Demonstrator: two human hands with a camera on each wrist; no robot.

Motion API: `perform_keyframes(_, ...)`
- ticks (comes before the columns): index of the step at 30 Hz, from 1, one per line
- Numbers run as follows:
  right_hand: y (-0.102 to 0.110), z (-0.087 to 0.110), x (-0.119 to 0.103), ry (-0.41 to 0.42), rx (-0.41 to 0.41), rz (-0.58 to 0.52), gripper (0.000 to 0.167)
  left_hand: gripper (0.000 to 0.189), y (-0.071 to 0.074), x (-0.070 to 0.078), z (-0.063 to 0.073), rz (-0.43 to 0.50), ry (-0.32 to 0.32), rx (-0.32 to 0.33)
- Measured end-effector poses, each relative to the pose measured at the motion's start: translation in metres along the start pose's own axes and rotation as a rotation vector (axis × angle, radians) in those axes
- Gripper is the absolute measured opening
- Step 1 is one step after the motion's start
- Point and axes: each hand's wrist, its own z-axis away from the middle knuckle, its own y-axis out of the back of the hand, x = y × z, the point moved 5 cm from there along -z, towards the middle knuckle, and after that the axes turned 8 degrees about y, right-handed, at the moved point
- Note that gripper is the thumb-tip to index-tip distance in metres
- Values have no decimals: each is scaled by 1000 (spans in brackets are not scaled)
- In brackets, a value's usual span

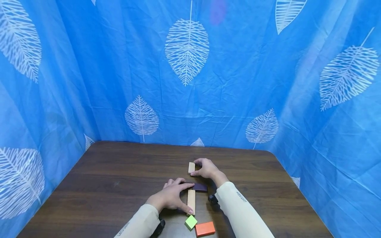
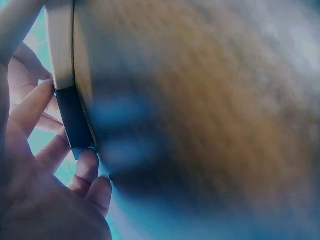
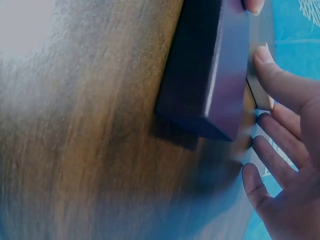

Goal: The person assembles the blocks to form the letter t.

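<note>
My left hand (image 1: 171,195) spans two blocks. Its thumb is at the near end of a long pale wooden block (image 1: 191,199), and its index fingertip reaches a dark purple block (image 1: 200,187) lying crosswise at the far end. In the left wrist view the other fingers touch the dark block (image 2: 76,120), beside the pale one (image 2: 61,45). Farther back, my right hand (image 1: 206,168) pinches a short pale wooden block (image 1: 191,168) between thumb and fingers. The right wrist view has the dark block (image 3: 200,65) in front of that hand (image 3: 295,145).
Nearest the person, a lime green block (image 1: 190,222) sits by the long pale block's end, and an orange-red block (image 1: 205,228) is beside it. All lie on a brown wooden table (image 1: 119,168). A blue leaf-print curtain (image 1: 220,99) surrounds the table's back and sides.
</note>
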Motion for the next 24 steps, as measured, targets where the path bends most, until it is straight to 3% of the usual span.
perform_keyframes(8,3,4,2,0,16,-22,55,92,-1,1,1,4,10,-3)
perform_keyframes(17,6,9,-1,13,-18,-22,60,93,1,2,3,4,9,6)
perform_keyframes(24,6,13,-1,-2,-18,-54,51,105,0,2,4,39,25,20)
